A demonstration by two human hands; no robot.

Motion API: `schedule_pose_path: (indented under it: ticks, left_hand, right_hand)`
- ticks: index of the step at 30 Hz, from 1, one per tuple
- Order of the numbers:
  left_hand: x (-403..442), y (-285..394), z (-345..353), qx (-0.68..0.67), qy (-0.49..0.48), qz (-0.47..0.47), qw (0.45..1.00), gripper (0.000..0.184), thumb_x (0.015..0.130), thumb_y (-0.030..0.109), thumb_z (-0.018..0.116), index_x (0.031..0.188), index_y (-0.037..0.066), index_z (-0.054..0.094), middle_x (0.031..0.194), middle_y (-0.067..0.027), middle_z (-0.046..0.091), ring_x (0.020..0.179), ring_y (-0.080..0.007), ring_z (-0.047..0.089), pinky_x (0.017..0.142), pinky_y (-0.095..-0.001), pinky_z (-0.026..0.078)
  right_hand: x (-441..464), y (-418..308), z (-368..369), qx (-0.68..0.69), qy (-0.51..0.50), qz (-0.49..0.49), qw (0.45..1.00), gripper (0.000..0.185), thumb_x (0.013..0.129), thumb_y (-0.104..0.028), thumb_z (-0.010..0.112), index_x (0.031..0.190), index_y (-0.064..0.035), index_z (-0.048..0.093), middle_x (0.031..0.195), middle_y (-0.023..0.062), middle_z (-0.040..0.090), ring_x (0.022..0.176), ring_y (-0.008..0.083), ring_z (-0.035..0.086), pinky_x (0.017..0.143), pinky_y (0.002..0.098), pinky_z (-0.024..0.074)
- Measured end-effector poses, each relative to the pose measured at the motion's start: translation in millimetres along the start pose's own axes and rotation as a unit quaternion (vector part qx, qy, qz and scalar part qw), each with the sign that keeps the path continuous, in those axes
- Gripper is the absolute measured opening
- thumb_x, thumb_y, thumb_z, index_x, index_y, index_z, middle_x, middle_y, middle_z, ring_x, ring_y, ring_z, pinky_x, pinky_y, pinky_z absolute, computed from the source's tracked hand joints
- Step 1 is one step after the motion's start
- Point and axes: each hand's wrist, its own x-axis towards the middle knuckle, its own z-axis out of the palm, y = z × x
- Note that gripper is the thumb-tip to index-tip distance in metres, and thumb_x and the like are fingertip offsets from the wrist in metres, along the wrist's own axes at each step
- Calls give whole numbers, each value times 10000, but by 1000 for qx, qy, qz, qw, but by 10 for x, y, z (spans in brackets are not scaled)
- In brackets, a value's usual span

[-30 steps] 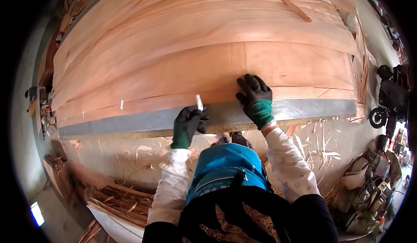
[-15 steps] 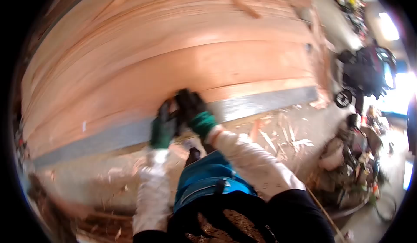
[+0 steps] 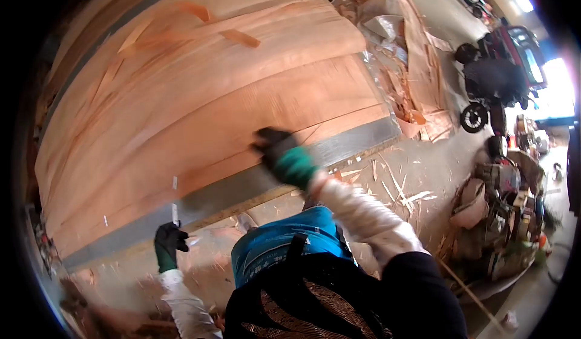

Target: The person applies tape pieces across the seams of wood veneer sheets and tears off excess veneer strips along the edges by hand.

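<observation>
Thin reddish-brown wood veneer sheets (image 3: 260, 106) lie layered over a wide table with a grey metal edge (image 3: 221, 197). My left hand (image 3: 169, 242), in a black glove with a green cuff, is at the near edge on the left. Its fingers are closed on a thin white strip (image 3: 175, 213) that points away over the edge. Another short white strip (image 3: 175, 183) shows just beyond it on the veneer. My right hand (image 3: 279, 154), gloved the same way, is over the near veneer edge. It is blurred, with fingers stretched out to the left and nothing visible in them.
Loose veneer scraps (image 3: 248, 37) lie on the sheets. Torn veneer (image 3: 417, 66) is heaped past the table's right end. Splinters (image 3: 402, 187) litter the floor. A dark wheeled vehicle (image 3: 499, 69) stands at right, above a pile of bags and clutter (image 3: 499, 209).
My hands, close together before at the table edge, are now apart. The left has moved left and toward me; the right has shifted slightly right. The view has turned.
</observation>
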Motion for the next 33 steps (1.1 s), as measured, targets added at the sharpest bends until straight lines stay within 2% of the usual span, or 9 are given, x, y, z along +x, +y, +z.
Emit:
schedule_pose_path:
  ticks: [2,5,11,20,23,26,28,29,33]
  left_hand:
    - [-445,-71,577,-101,3,4,995,221,871,74,556,1077,-6,575,729,-132,640,496,-190,580,427,-315,504]
    - [-738,189,1512,-86,-41,-5,995,188,882,105,541,1027,-6,585,733,-126,632,536,-173,568,459,-300,480]
    - [-700,893,2992,-160,-106,22,981,220,903,67,534,1111,-2,536,755,-132,647,609,-193,633,473,-303,516]
    - [-211,1140,4023,-191,-146,59,969,413,953,157,531,1353,70,474,765,-93,646,584,-151,621,422,-284,491]
    - [-217,1193,4069,-169,-137,50,975,424,954,174,534,1363,86,466,751,-88,646,564,-157,609,402,-293,472]
    - [-229,1249,4022,-171,-147,39,973,441,941,161,549,1368,96,461,895,-117,671,586,-164,619,392,-297,461]
    - [-199,1113,4053,-230,-154,64,959,450,928,153,564,1365,110,467,991,-130,675,610,-163,626,401,-292,460]
    - [-89,971,4074,-222,-170,78,957,481,900,125,604,1359,85,466,1044,-130,677,699,-212,677,506,-325,531]
    - [-335,903,3972,101,8,354,930,483,881,86,600,1345,68,464,1143,-213,643,986,-309,670,829,-399,519]
  right_hand:
    - [-249,642,-799,-7,11,81,997,278,766,-195,671,1032,-111,685,1133,123,623,1035,333,581,820,461,479]
    - [-380,1244,-1206,-44,-49,76,995,289,745,-207,697,1030,-165,679,1110,73,625,1002,300,590,760,438,479]
    - [-380,1686,-980,-61,-180,35,981,116,772,-255,666,879,-213,649,957,41,613,892,275,585,647,417,438]
    - [-385,1643,-885,-65,-124,63,988,65,766,-204,652,830,-202,663,894,39,632,855,280,593,625,427,433]
    - [-334,1555,-934,-61,-157,116,979,211,736,-119,620,923,-188,689,955,54,637,893,285,605,648,427,463]
    - [-438,1305,-875,-98,-42,21,994,309,771,-114,585,1060,-144,689,1111,65,626,1011,278,601,740,404,497]
    - [-573,1131,-746,-170,-97,-73,978,412,806,-143,577,1214,-106,621,1291,85,567,1183,298,526,878,407,486]
    - [-614,1099,-670,-156,-90,-60,982,420,809,-157,575,1224,-103,611,1306,90,558,1199,300,514,892,412,478]
    - [-731,1097,-494,-166,-96,-33,981,429,812,-206,569,1220,-79,601,1345,105,527,1226,299,491,918,419,462]
